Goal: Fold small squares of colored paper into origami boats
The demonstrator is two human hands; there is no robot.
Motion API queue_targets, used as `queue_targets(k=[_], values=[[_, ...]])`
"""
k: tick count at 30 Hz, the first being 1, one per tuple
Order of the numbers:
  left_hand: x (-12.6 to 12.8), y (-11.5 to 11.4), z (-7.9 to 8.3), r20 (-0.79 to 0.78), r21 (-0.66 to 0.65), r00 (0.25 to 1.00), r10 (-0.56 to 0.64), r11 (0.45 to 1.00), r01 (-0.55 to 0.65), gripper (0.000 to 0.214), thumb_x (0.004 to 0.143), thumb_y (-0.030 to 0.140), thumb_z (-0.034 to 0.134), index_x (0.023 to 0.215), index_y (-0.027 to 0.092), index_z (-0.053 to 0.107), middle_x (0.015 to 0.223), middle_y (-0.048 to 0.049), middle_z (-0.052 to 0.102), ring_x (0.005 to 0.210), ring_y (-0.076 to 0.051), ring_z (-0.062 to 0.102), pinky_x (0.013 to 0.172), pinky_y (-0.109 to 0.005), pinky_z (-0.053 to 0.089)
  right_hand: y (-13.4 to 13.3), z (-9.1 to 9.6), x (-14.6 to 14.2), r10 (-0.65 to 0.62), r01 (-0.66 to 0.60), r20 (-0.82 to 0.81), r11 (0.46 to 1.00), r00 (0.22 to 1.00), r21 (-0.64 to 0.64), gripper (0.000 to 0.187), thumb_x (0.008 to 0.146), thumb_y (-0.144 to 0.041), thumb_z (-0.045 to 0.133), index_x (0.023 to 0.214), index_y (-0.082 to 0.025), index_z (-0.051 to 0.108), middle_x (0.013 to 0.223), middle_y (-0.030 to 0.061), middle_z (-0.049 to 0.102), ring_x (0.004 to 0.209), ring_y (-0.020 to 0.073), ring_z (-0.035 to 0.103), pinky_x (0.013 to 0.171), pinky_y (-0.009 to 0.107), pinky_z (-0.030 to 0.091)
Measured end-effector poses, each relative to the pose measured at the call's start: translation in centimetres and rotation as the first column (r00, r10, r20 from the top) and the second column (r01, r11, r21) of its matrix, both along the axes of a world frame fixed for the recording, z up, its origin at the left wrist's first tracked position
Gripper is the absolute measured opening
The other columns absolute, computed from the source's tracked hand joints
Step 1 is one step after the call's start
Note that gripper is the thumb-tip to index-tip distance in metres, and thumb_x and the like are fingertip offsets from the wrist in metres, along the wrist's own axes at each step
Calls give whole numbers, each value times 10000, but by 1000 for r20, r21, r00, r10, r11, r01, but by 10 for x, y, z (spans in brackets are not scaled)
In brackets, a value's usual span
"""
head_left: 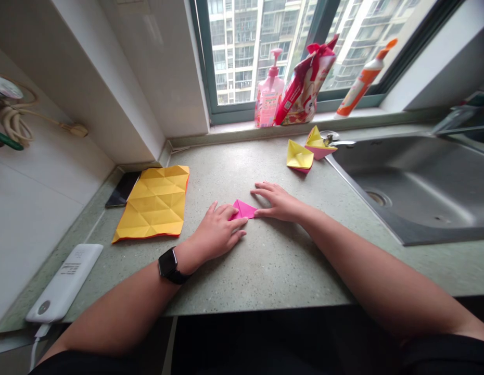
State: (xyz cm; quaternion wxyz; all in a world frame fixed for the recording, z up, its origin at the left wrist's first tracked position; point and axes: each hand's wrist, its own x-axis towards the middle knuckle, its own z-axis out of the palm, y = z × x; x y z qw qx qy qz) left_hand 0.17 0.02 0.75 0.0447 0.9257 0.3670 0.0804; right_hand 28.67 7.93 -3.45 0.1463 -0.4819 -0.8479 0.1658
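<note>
A small pink folded paper [244,209] lies flat on the countertop, creased into a triangular shape. My left hand [213,232], with a black watch [172,265] on its wrist, rests over the paper's left part; its fingers are spread and press it down. From the other side my right hand [279,202] reaches in, fingers apart, its thumb touching the paper's right corner. The left end of the paper is hidden under my left fingers.
Creased yellow paper sheets [156,203] overlap a dark phone [125,188] at left, above a white power bank [66,281]. Two folded paper boats [300,155] stand near the steel sink [414,182]. A pink pump bottle [269,96], red bag [306,86] and orange-white bottle [363,83] line the windowsill.
</note>
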Motion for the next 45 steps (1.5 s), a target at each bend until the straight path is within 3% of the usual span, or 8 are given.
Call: queue_targets(k=[5, 11, 19, 22, 31, 37, 41, 45], values=[[-13, -2, 4, -11, -8, 1000, 16, 1000, -16, 319, 1084, 349, 616, 1368, 270, 736, 1469, -139, 648, 1456, -373, 522, 1266, -710, 352, 0, 0, 1, -4, 4, -5, 1000, 1000, -1, 775, 873, -635, 853, 1545, -309, 645, 1713, 135, 499, 1617, 408, 405, 1332, 672, 296], [-22, 1, 5, -9, 38, 997, 80, 996, -79, 255, 1077, 346, 603, 1128, 259, 838, 1461, -133, 673, 1433, -399, 541, 1235, -734, 372, -1, 0, 1, -2, 2, -14, 1000, 1000, -4, 775, 859, -607, 883, 1538, -312, 655, 1708, 133, 504, 1619, 402, 402, 1338, 650, 307], [-30, -2, 15, -15, 68, 988, 155, 986, -154, 332, 1060, 323, 601, 886, 221, 865, 1168, -133, 778, 1124, -340, 679, 1097, -623, 504, 1, -1, 4, 6, -7, -8, 1000, 1000, -17, 766, 870, -613, 869, 1544, -324, 646, 1722, 126, 485, 1623, 396, 397, 1340, 644, 308], [-28, -1, 13, 0, 78, 987, 162, 984, -161, 327, 1055, 345, 634, 857, 224, 864, 1158, -117, 793, 1095, -325, 691, 1102, -610, 495, 0, -1, 5, 14, -14, 2, 1000, 1000, -10, 761, 875, -605, 869, 1546, -326, 644, 1719, 125, 488, 1622, 393, 399, 1339, 637, 319], [-17, -3, 8, 48, 22, 999, 2, 1000, -3, 213, 1060, 349, 662, 1020, 205, 813, 1308, -135, 729, 1244, -329, 653, 1163, -578, 456, -7, -5, -6, -34, 29, 78, 997, 996, 68, 711, 895, -624, 829, 1524, -345, 649, 1706, 124, 504, 1617, 428, 394, 1312, 716, 302], [-13, -5, 5, 15, 15, 1000, -3, 1000, 3, 406, 1046, 430, 706, 1417, 266, 699, 1465, -152, 650, 1360, -360, 589, 1186, -589, 450, -13, -10, -28, -90, 85, 89, 995, 992, 59, 829, 895, -643, 818, 1613, -335, 538, 1743, 140, 450, 1643, 449, 336, 1323, 754, 223], [-14, -4, 4, 12, 25, 1000, 22, 999, -23, 309, 1074, 421, 661, 1323, 271, 764, 1472, -148, 652, 1390, -364, 582, 1187, -611, 450, -14, -10, -29, -88, 87, 58, 996, 994, 26, 966, 908, -635, 800, 1714, -319, 373, 1767, 144, 415, 1669, 427, 291, 1345, 700, 235], [-20, -1, 6, 20, 50, 997, 77, 996, -78, 250, 1073, 383, 653, 1173, 259, 846, 1459, -148, 677, 1367, -372, 606, 1160, -609, 476, -7, -8, -11, -107, 110, 93, 994, 990, -27, 1017, 904, -663, 784, 1739, -304, 330, 1802, 149, 344, 1686, 431, 240, 1353, 685, 230]])
